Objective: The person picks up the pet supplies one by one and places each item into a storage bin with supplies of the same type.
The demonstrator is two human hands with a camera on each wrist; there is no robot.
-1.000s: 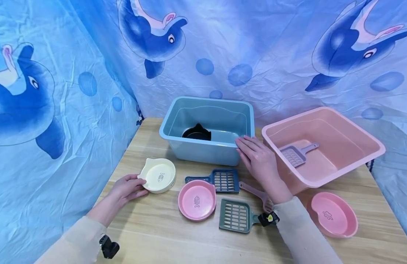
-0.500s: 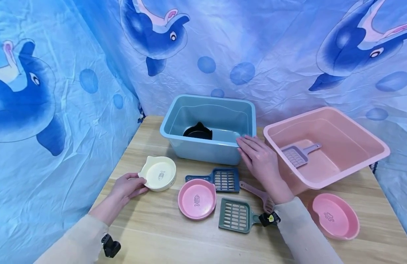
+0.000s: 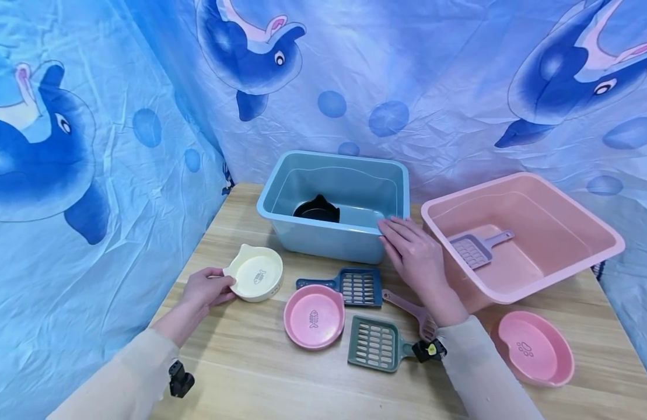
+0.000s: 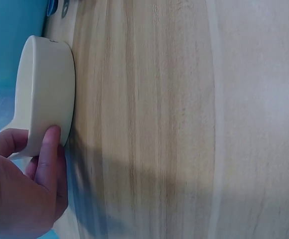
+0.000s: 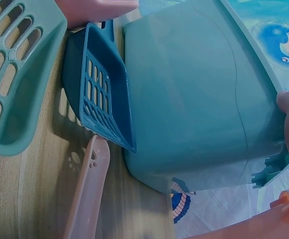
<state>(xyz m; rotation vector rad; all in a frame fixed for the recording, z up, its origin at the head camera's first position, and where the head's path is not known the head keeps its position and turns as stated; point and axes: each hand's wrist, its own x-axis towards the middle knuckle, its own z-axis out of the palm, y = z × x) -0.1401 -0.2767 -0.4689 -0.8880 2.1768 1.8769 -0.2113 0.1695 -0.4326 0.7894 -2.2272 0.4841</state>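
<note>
My left hand (image 3: 206,290) holds a cream cat-eared bowl (image 3: 258,273) with a fish print by its near left side. In the left wrist view, the thumb goes over the rim of the cream bowl (image 4: 52,89) and the fingers press its outer wall, its base close to the wood. My right hand (image 3: 419,256) rests on the front right corner of the blue litter tray (image 3: 328,236), fingers laid over the rim. Inside that tray sits a black eared bowl (image 3: 318,210). The right wrist view shows the tray's side (image 5: 194,94) and part of the hand at its rim.
Between the hands lie a dark blue litter scoop (image 3: 360,287), a pink fish-print bowl (image 3: 314,318), a green scoop (image 3: 374,344) and a pink scoop (image 3: 407,303). At right stand a pink litter tray (image 3: 559,280) holding a purple scoop (image 3: 472,251), and a pink paw-print bowl (image 3: 544,350).
The cream bowl has turned slightly clockwise and shifted a little away from me with my left hand. My right hand stays on the blue tray's corner. The head view has shifted slightly.
</note>
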